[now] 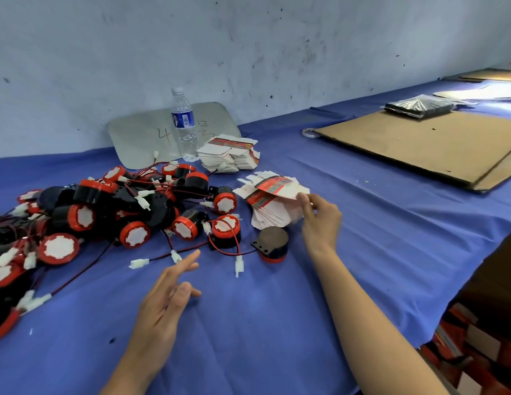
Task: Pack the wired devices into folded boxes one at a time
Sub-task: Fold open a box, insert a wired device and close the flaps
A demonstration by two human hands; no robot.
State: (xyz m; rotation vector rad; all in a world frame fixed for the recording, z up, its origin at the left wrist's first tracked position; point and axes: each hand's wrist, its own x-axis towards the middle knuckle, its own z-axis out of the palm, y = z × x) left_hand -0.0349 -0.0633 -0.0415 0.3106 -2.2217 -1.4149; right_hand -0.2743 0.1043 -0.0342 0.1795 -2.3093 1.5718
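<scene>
The right hand (320,216) pinches the edge of the fanned stack of flat boxes (271,202). The left hand (166,295) hangs spread-fingered above the blue tablecloth (263,332).

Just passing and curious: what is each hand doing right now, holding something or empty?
Left hand: open, holding nothing.
Right hand: pinching the edge of a flat box.
</scene>
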